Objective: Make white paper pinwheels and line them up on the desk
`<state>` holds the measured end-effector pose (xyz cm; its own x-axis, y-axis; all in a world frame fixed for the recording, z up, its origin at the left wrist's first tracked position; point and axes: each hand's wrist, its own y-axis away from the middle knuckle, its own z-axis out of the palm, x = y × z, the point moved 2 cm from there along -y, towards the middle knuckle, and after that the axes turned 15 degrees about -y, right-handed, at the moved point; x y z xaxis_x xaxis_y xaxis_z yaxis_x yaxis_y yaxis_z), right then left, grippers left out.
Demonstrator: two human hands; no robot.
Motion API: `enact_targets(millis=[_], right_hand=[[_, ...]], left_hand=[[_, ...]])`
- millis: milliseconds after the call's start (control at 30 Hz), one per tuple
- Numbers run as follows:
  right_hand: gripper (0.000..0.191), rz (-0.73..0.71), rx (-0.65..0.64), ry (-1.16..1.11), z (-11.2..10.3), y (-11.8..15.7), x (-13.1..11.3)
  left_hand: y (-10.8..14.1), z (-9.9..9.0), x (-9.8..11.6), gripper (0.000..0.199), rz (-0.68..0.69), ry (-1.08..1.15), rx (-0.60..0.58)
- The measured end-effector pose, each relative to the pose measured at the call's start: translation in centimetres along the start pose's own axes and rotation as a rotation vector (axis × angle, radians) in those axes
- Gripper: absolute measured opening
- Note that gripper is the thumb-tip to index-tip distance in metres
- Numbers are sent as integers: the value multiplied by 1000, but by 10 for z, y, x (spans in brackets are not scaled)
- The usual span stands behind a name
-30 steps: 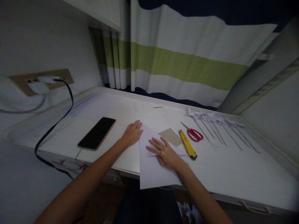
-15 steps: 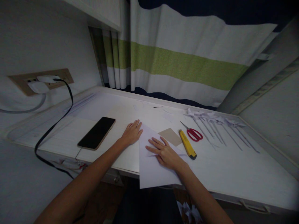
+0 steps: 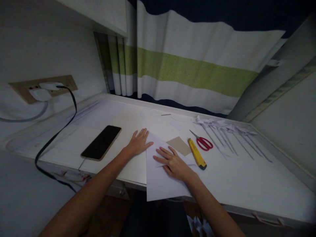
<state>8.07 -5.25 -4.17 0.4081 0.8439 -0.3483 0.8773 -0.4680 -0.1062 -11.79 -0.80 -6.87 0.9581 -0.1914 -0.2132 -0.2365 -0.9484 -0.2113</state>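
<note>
A white sheet of paper lies on the desk with its upper part folded over diagonally, and its lower edge hangs past the desk's front edge. My left hand rests at the paper's upper left corner, fingers stretched out. Flat on the folded part lies my right hand, its fingers spread. A grey-brown square card sits just beyond the fold. Beside it are a yellow utility knife and scissors with red handles.
Several paper flowers on thin stems lie along the right back of the desk. To the left is a black phone. A dark cable runs from the wall socket over the desk's left edge. A striped curtain hangs behind.
My left thumb has spread outward over the paper's edge. The right hand stays flat on the fold. The whole view has shifted slightly.
</note>
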Motion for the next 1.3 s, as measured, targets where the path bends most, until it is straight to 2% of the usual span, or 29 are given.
enact_targets(millis=[333,667,867,933,1033,1100,1167,1300], right_hand=[[51,-5,14,0,0,0,0],[49,7,8,-16,0,0,-1],[50,33,-79,-92,-14,-1,-7],[52,59,-63,-96,-21,-11,-9],[50,152,70,-36,-25,-38,-9],[51,221,105,2,-20,-61,-6],[52,305,83,5,-11,-80,0],[52,410,95,-6,5,-97,13]], left_hand=[[4,-5,1,64,-71,12,33],[3,-3,1,60,-30,33,32],[3,-5,2,59,-33,36,37],[3,-5,2,59,-35,36,40],[3,-5,2,60,-39,26,42],[3,-5,2,58,-31,15,30],[3,-5,2,53,-24,1,9],[2,-3,1,48,-31,-10,-2]])
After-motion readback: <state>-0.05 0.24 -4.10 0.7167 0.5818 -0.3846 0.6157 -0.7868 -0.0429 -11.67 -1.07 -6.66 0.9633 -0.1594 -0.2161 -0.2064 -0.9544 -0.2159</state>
